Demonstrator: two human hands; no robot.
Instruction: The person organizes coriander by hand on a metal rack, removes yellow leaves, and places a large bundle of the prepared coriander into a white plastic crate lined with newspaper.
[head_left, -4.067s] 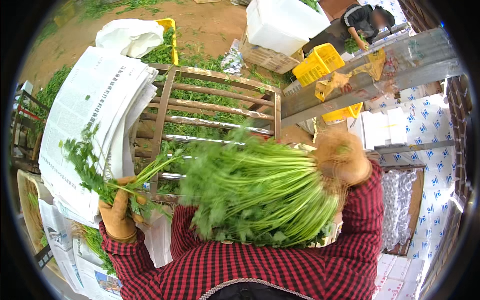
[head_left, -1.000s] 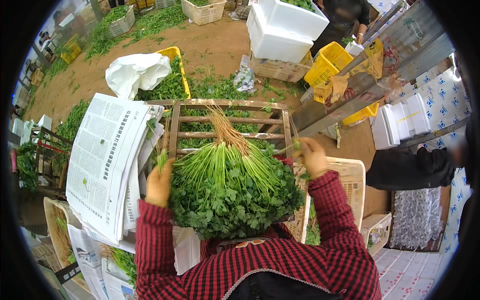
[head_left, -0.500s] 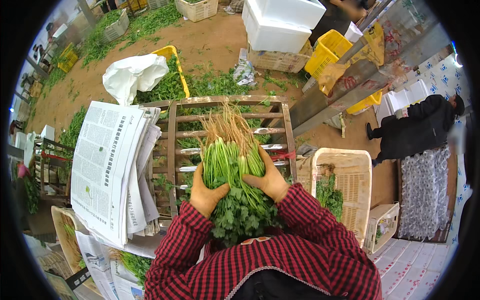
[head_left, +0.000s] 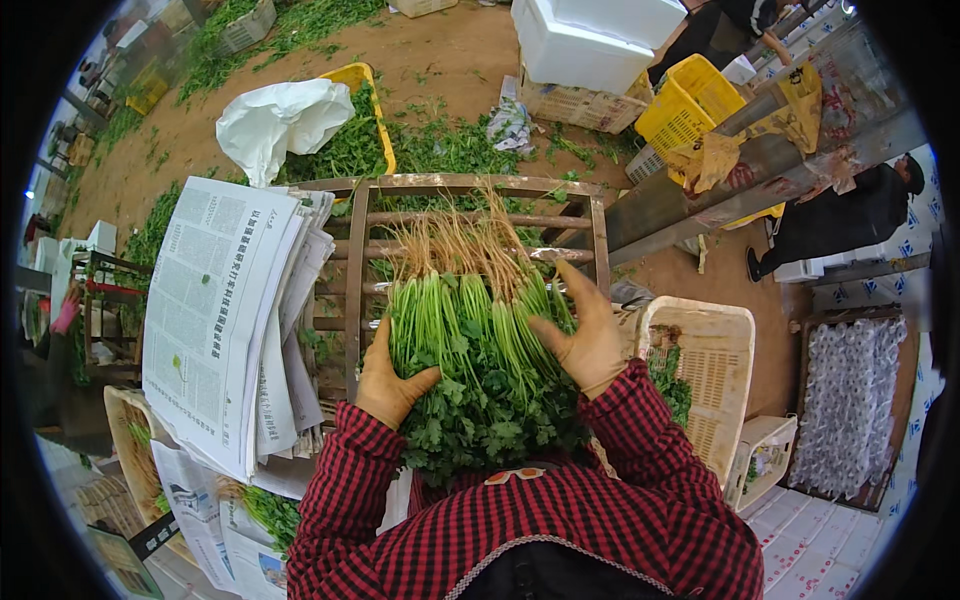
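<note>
Change: since a moment ago my hands have pressed the herb bunch [head_left: 480, 370] tighter, roots pointing away.
Left hand [head_left: 392, 382]: I cup the bunch's left side.
Right hand [head_left: 585, 335]: I press flat on its right side.
Bunch: on the wooden rack [head_left: 470, 185], against my chest.
Beside: newspaper stack [head_left: 225, 310] left, basket [head_left: 710, 370] right.

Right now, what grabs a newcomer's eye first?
A big bunch of leafy greens with pale roots up, pressed between the left hand and right hand at centre over a wooden rack. A thick stack of newspapers lies just left; a pale plastic crate sits right.
</note>
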